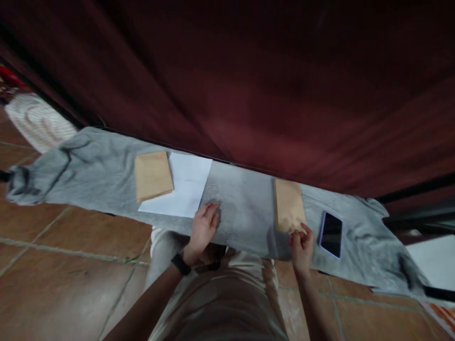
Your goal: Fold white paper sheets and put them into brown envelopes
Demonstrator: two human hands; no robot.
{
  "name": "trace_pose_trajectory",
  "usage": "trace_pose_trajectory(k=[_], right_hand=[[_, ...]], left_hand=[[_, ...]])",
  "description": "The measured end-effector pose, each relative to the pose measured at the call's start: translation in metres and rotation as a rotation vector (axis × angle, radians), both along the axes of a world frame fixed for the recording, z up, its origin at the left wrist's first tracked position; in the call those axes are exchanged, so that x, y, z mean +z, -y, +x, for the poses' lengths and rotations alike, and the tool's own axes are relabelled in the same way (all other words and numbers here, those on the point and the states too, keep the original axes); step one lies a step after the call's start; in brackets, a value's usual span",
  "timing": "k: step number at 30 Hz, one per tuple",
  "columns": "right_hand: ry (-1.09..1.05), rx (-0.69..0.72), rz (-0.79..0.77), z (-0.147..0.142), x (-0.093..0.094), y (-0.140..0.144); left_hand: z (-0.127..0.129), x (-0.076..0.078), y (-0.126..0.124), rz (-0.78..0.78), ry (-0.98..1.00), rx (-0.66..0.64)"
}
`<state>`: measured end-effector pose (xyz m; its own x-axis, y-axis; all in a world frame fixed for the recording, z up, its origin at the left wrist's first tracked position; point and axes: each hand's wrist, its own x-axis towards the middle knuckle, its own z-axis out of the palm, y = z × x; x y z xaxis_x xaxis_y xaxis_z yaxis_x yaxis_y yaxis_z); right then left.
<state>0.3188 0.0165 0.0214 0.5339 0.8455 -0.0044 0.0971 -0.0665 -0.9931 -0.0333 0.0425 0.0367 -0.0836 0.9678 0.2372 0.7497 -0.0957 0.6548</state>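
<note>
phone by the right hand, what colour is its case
The phone case edge looks light purple, screen dark; seen in the head view.

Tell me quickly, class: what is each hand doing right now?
Left hand: open, resting flat on the grey cloth, holding nothing.
Right hand: fingers pinched on the near edge of the flat brown paper envelope.

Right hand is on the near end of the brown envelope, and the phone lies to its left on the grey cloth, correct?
Not quite. In the head view the right hand is at the brown envelope, but the phone lies to its right on the grey cloth.
</note>
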Motion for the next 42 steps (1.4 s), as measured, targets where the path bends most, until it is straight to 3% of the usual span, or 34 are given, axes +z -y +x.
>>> trace_pose_trajectory(k=[3, 6, 11, 15, 20, 26, 29, 33, 42], right_hand=[[0.153, 0.201, 0.015, -0.034, -0.001, -0.001], [0.273, 0.390, 0.046, -0.074, -0.005, -0.006], [0.534, 0.632, 0.125, -0.130, -0.014, -0.011], [0.708, 0.666, 0.160, -0.146, -0.018, -0.012], [0.722, 0.675, 0.172, -0.143, -0.021, -0.013], [0.780, 0.664, 0.172, -0.144, -0.023, -0.012], [0.781, 0.671, 0.174, -0.144, -0.023, -0.012], [0.794, 0.674, 0.174, -0.145, -0.021, -0.013], [0.809, 0.672, 0.180, -0.145, -0.021, -0.012]], left_hand=[[-0.032, -0.002, -0.005, 0.000, -0.237, 0.163], [-0.048, -0.006, -0.004, -0.116, -0.418, 0.268], [-0.042, 0.002, -0.004, -0.286, -0.606, 0.289], [-0.039, 0.014, -0.012, -0.342, -0.658, 0.273], [-0.048, 0.026, -0.014, -0.333, -0.548, 0.247], [-0.067, 0.038, -0.017, -0.440, -0.275, 0.439], [-0.079, 0.041, -0.023, -0.477, -0.090, 0.474], [-0.091, 0.040, -0.030, -0.436, 0.041, 0.472], [-0.096, 0.027, -0.030, -0.309, 0.034, 0.518]])
